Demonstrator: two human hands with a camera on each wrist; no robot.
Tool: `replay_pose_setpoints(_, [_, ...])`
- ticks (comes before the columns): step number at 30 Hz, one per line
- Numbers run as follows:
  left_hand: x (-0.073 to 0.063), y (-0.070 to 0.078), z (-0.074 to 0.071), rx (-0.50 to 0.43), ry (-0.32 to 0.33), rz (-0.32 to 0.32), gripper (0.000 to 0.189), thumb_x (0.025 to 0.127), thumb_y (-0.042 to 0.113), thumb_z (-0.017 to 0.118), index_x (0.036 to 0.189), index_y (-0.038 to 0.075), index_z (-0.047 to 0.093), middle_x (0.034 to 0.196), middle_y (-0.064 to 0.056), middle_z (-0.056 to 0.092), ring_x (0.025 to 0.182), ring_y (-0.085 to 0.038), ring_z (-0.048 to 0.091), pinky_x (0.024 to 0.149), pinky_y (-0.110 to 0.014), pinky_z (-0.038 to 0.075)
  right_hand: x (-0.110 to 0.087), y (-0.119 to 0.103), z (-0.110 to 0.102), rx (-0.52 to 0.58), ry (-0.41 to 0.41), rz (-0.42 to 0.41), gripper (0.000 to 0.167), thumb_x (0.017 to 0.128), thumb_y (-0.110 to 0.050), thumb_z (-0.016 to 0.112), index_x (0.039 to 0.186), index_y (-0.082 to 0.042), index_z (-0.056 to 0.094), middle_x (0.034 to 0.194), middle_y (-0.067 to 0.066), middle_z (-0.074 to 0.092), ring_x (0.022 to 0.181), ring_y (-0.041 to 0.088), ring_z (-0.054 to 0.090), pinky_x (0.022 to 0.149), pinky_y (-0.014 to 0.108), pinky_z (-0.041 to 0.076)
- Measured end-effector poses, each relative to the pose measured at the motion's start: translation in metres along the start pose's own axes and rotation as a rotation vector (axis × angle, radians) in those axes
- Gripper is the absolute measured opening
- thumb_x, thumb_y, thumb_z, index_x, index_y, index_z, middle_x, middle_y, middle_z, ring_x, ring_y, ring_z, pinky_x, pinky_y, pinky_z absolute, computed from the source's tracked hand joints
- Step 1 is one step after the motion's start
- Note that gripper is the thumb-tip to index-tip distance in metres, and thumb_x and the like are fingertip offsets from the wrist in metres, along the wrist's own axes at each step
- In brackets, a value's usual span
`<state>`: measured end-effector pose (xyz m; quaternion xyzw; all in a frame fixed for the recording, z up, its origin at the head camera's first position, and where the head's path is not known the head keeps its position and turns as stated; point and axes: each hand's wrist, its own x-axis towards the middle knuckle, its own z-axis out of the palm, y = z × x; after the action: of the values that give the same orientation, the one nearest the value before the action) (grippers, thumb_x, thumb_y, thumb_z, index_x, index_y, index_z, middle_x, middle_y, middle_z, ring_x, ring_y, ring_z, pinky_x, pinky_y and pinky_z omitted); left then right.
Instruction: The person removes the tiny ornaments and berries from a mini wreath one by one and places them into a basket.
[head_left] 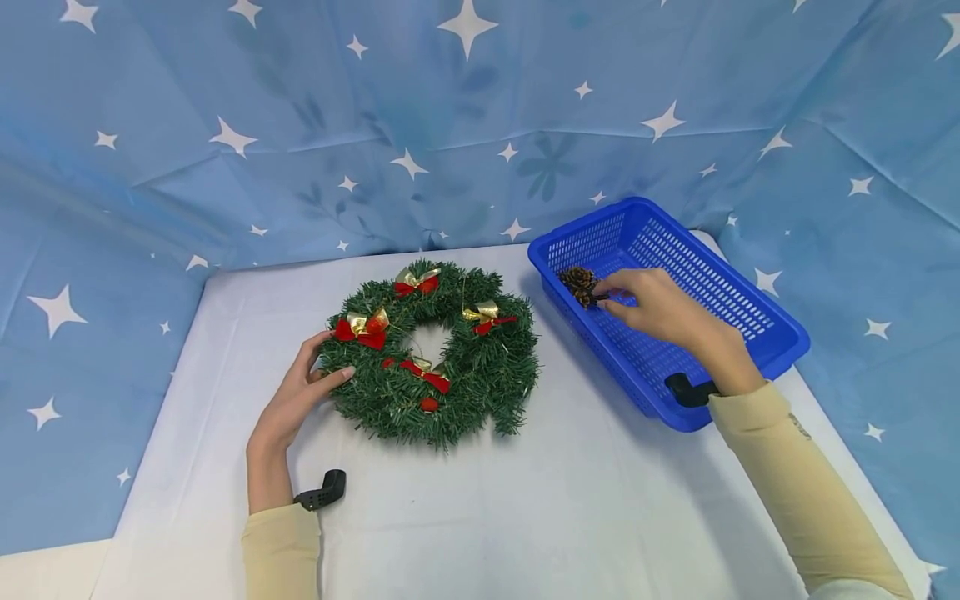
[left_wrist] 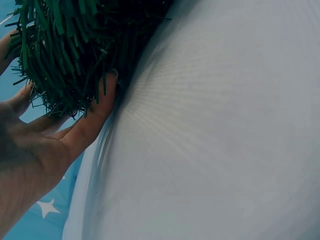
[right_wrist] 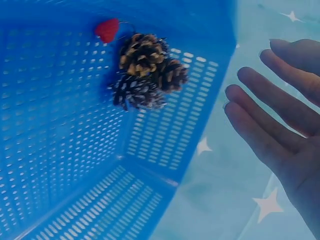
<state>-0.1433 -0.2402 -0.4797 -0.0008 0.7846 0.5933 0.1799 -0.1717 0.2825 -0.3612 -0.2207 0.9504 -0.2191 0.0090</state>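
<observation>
Gripping left hand (head_left: 298, 398): round, bristly green wreath (head_left: 502, 367) is pinched.
Right hand (head_left: 656, 310): held open near brown pine cones (head_left: 577, 279) in blue plastic basket (head_left: 712, 287).
Pine cones: might be dropped if pinched loosely.

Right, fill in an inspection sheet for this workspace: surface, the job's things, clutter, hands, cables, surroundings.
Surface: white tabletop, slightly creased.
Job's things: green wreath lying flat, with four red-and-gold bows on it; blue basket beside it, containing pine cones and a small red ornament.
Clutter: nothing seen.
Left hand: holds the wreath's edge.
Right hand: over the basket, fingers near the pine cones; whether it grips one, I cannot tell.
Cables: nothing seen.
Surroundings: blue backdrop with white stars behind and at the sides.
</observation>
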Motion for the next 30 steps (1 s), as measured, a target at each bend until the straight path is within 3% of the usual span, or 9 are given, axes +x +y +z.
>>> replay_pose_setpoints(7, [0.0,0.0,0.0,-0.001,0.001,0.001,0.091,0.099,0.039,0.07,0.166,0.037,0.008,0.173,-0.009,-0.01,0.155,-0.05,0.016,0.116,-0.07,0.026,0.0,-0.017,-0.004,-0.015,0.006,-0.035,0.022,0.096,-0.004,0.071,0.117,-0.004,0.076,0.11,0.011,0.076,0.104,0.029,0.071,0.086,0.047,0.059])
replay_pose_setpoints(19, [-0.001,0.0,0.0,-0.004,-0.005,0.001,0.09,0.1,0.038,0.069,0.166,0.038,0.008,0.173,-0.009,-0.01,0.155,-0.052,0.013,0.116,-0.072,0.026,-0.003,-0.041,-0.003,-0.026,-0.012,-0.097,0.024,0.099,-0.008,0.069,0.121,-0.001,0.073,0.119,0.015,0.074,0.106,0.032,0.071,0.085,0.048,0.058])
replay_pose_setpoints(30, [-0.001,0.001,0.0,-0.01,-0.003,-0.007,0.091,0.099,0.04,0.07,0.166,0.038,0.009,0.173,-0.009,-0.01,0.156,-0.05,0.011,0.117,-0.071,0.026,-0.003,-0.059,0.004,0.0,0.036,-0.18,0.021,0.097,-0.006,0.071,0.118,-0.006,0.074,0.116,0.012,0.075,0.102,0.026,0.07,0.082,0.044,0.057])
